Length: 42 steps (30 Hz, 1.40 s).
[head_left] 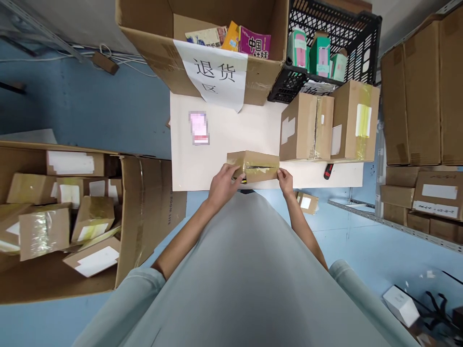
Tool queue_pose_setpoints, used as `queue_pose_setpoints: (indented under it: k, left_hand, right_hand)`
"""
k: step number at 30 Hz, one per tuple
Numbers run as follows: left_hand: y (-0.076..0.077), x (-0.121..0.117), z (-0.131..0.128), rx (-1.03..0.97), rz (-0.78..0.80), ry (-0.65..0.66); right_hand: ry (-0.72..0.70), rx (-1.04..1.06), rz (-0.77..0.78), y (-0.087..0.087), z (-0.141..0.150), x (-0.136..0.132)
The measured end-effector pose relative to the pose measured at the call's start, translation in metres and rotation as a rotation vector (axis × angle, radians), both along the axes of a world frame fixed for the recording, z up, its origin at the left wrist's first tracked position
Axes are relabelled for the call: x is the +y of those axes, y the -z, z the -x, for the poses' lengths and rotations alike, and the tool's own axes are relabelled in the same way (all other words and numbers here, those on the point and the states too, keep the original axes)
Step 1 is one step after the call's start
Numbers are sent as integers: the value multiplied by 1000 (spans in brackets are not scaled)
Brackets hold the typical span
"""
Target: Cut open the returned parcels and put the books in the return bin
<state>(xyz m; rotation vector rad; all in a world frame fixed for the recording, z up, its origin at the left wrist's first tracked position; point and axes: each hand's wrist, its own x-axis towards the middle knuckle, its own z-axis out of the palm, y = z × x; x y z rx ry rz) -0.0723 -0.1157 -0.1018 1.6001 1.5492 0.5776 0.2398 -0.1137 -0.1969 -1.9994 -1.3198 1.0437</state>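
Observation:
A small cardboard box lies at the near edge of the white table, with yellowish clear tape along its top and a dark slit running through the tape. My left hand is closed on the box's left end, thumb over the near corner. Just under that thumb shows a bit of something black and yellow, too small to name. At the right end, my right hand pinches the box's near corner between thumb and fingers. A red and black tool, perhaps a box cutter, lies to the right, apart from both hands.
A large carton with a paper sign holds several booklets. Beside it stands a black crate with green boxes. Two taped cartons occupy the table's right side. On the left, an open carton holds several parcels. Stacked cartons line the right.

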Motion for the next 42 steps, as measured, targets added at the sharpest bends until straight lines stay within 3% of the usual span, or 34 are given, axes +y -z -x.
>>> queue_pose_setpoints:
  k: [6,9,12,18,21,24,27,31,37,42]
  left_hand:
    - [52,0,37,147,107,-212]
    - [79,-4,56,71,204,-314]
    - [98,-10,75,-92,265,-468]
    - [109,-9,115,-139,293,-611]
    - [109,-3,127,-128,309,-637]
    - [110,1,133,-132,330,-638]
    - [110,1,134,-148,353,-621]
    - [109,0,128,-178,390,-566]
    - [106,10,94,-186,423,-421]
    - [94,1,80,15,412,-255]
  right_hand:
    - [36,72,46,-4,34,4]
    - [10,50,49,-16,55,1]
    - [-96,-100,-24,-38,79,-5]
    - [-414,-273,-234,-79,157,-8]
    - [-515,-317,-263,-86,190,-2]
    - [-548,-345,-256,-88,203,3]
    - [-498,-335,-257,-87,195,4]
    - [-365,-267,-197,-79,156,4]
    - [-57,-59,21,-44,76,12]
    - [82,79,95,-26,52,-10]
